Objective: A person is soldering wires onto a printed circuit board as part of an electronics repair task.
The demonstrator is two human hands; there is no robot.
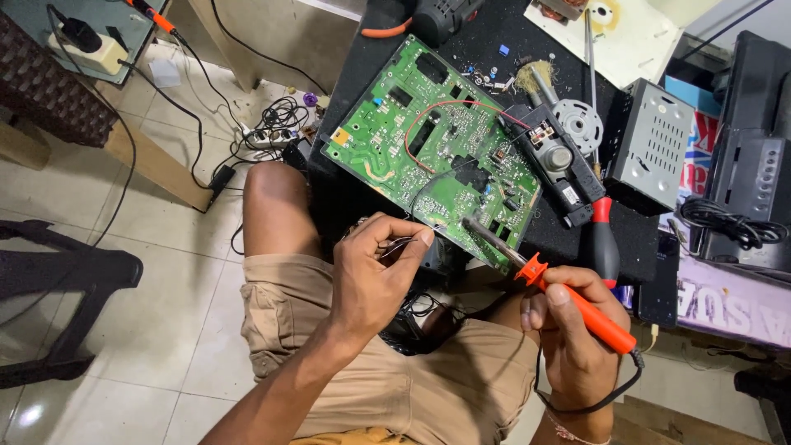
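Partly hidden under the left hand (375,276), a thin solder wire (398,242) is pinched between thumb and fingers; its far end is hard to make out. Just beyond the fingertips lies the green circuit board (428,148), flat on a black table (486,49), with a red wire (441,111) looping across it. Gripped in the right hand (577,334), an orange-handled soldering iron (548,284) has its metal tip touching the board's near edge.

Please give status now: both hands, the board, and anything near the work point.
Left hand pinches thin solder wire at board edge. Right hand grips orange soldering iron, tip on board's near edge. Red wire loops across board; screwdriver beside it.
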